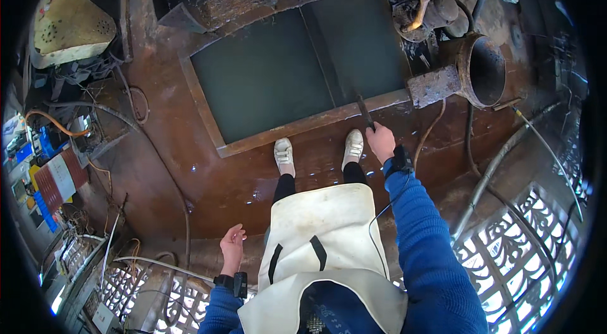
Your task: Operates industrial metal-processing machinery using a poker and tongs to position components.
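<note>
My right hand (380,143) is closed round the end of a dark, narrow bar-like tool (365,110). The tool points away from me, its far end over the near rim of a sunken tank (278,130); its exact kind does not show. Cloudy grey-green water (259,74) fills the tank, and a dark bar (319,59) divides it. Low at my left side, my left hand (232,247) is empty, its fingers loosely bent and apart. I wear a white apron (322,214).
A rusty round pipe or drum (485,71) lies to the right beside a rusted block (435,86). Hoses (161,163) run across the wet brown floor on the left. A perforated yellowish hopper (74,24) stands at the far left, and a metal pole (496,166) leans at right.
</note>
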A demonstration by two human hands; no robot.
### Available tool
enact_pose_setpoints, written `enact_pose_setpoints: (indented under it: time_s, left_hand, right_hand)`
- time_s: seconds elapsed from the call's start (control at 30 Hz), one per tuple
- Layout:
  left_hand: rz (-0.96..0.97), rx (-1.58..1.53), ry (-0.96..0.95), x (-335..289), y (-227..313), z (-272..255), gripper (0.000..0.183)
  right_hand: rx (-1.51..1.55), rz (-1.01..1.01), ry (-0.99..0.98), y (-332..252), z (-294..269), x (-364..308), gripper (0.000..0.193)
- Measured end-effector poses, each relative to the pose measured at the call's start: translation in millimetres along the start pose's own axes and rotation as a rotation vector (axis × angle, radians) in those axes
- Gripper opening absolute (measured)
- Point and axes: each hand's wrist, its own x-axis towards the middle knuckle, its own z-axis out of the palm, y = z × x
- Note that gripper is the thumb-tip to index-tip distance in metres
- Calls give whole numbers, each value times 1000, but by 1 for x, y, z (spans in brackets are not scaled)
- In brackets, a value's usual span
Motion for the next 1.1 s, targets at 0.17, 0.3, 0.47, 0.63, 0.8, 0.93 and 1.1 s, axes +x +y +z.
enact_pose_setpoints:
  time_s: [0.17, 0.3, 0.47, 0.63, 0.8, 0.93, 1.1]
  left_hand:
    - [-30, 52, 3, 4, 9, 1, 23]
    - [-12, 100, -13, 13, 11, 4, 23]
    - [-14, 78, -33, 20, 11, 8, 23]
    - [14, 115, -61, 32, 18, 10, 23]
    - [20, 139, -79, 44, 17, 9, 23]
    - [18, 195, -91, 55, 14, 10, 22]
    - [-7, 241, -100, 64, 13, 13, 23]
  right_hand:
    - [4, 17, 60, 8, 22, 0, 39]
    - [-12, 30, 71, 15, 30, 8, 43]
    - [-20, 24, 54, 14, 34, 10, 47]
    - [49, 78, 141, 24, 52, 21, 43]
    - [63, 56, 183, 22, 64, 29, 41]
    - [78, 37, 179, 25, 70, 41, 42]
    - [93, 56, 176, 20, 77, 57, 41]
